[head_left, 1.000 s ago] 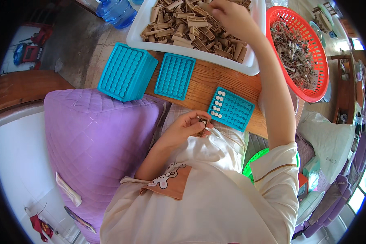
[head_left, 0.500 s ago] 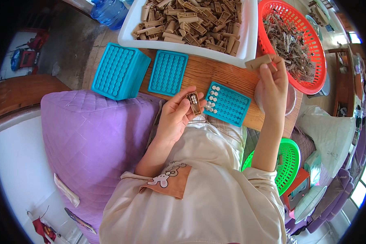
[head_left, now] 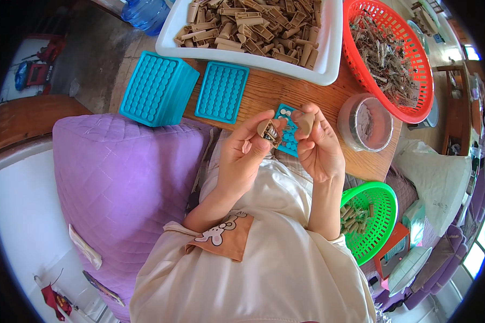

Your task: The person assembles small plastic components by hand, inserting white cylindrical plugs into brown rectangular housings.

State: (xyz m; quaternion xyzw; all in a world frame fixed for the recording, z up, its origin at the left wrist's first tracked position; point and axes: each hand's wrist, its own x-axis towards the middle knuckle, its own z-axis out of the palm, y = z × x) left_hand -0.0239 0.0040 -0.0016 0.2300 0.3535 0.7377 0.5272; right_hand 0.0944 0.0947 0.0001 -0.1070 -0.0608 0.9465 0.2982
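My left hand (head_left: 238, 161) is closed on a brown plastic half-shell (head_left: 268, 131) with small metallic-looking parts inside its open side. Close on its right, my right hand (head_left: 322, 151) pinches a matching brown plastic cover (head_left: 306, 123) between thumb and fingers. The two pieces are apart, with a small gap between them. Behind and below the hands lies a blue tray (head_left: 289, 146) with a few white round pieces in its hollows, mostly hidden by the fingers.
A white tub (head_left: 242, 61) heaped with brown shells (head_left: 253, 24) stands at the far side. Stacked blue trays (head_left: 153, 91) and a single blue tray (head_left: 222, 91) sit left. Rightward are a red basket (head_left: 355, 64) of scraps, a clear round container (head_left: 364, 142) and a green basket (head_left: 385, 215) holding brown pieces.
My right hand has come down and left from the red basket's edge with the brown cover, close to the left hand. The left hand has shifted slightly right and tilted the half-shell.
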